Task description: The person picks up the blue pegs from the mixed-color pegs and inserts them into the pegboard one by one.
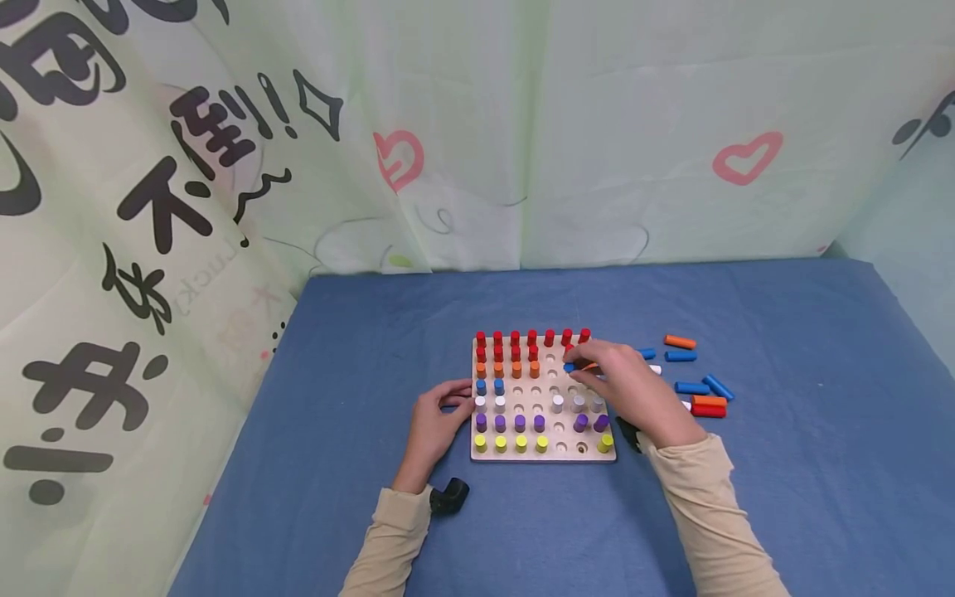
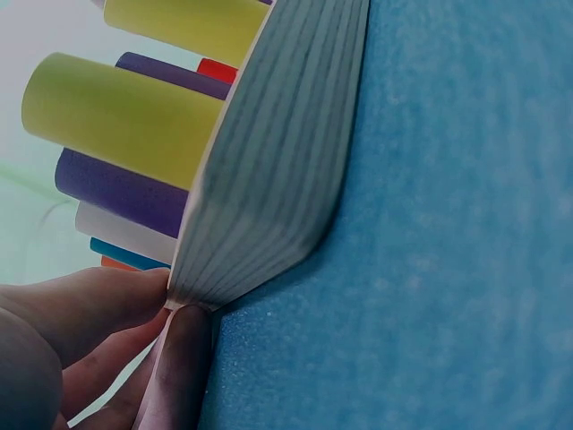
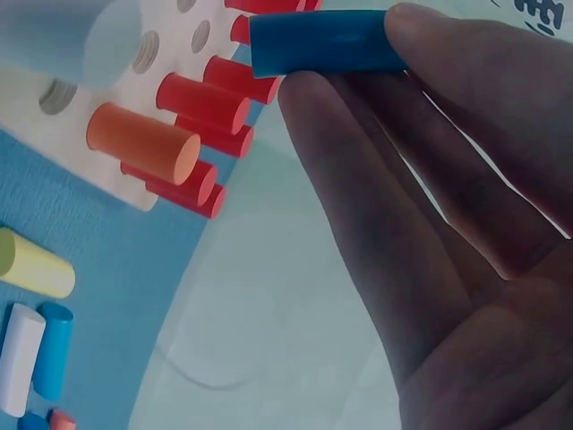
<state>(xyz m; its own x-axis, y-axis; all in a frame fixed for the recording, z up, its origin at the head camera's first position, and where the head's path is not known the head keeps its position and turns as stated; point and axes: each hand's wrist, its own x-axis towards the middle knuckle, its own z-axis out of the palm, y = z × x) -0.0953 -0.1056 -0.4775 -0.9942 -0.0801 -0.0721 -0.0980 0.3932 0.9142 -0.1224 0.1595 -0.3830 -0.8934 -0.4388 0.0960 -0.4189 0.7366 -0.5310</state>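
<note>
A light wooden pegboard [image 1: 545,398] lies on the table, with rows of red, orange, blue, white, purple and yellow pegs standing in it and several bare holes. My left hand [image 1: 440,414] is at the board's left side. In the left wrist view its thumb and a finger pinch the edge of the pegboard [image 2: 269,170]. Over the upper right part of the board, my right hand [image 1: 637,394] pinches a blue peg [image 3: 327,42] between thumb and fingertips. That peg is held lengthwise above the holes. An orange peg [image 3: 143,143] stands in the board beneath this hand.
Loose pegs lie right of the board, among them an orange peg [image 1: 680,341], a blue peg [image 1: 681,356] and a red peg [image 1: 709,411]. A yellow peg [image 3: 36,262] also lies there. The blue cloth [image 1: 821,464] covers the table; a printed curtain [image 1: 597,166] hangs behind.
</note>
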